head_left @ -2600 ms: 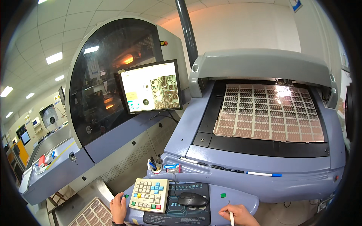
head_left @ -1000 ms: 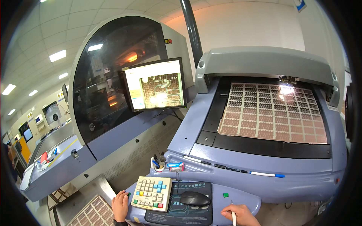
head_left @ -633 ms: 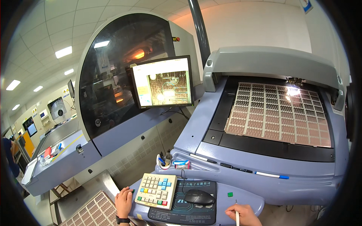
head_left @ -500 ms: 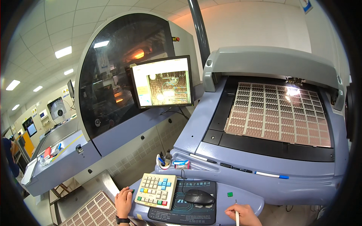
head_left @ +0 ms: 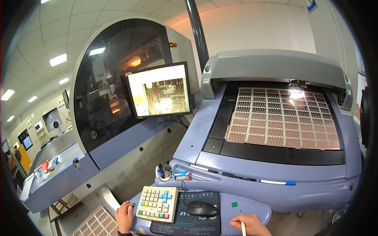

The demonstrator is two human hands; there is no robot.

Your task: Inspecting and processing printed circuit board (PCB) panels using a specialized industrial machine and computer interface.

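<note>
Pen (head_left: 242,228), white, pinched upright in right hand (head_left: 249,225) fingers at near right of worktop (head_left: 252,210), just right of mouse (head_left: 201,208). Left hand (head_left: 124,216) fingers curled, touching green button (head_left: 133,204) left of keypad (head_left: 156,203). Panel (head_left: 281,118) lies far right.

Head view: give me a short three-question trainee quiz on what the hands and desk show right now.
1. True or false: the right hand holds a thin white pen.
2. What lies between the keypad and the right hand? A) black mouse B) a mug C) a phone
3. Fill in: the left hand rests at the keypad's ____ edge.

Key: 1 true; 2 A; 3 left. The panel of small boards lies flat on the machine bed, and the monitor is lit.
</note>
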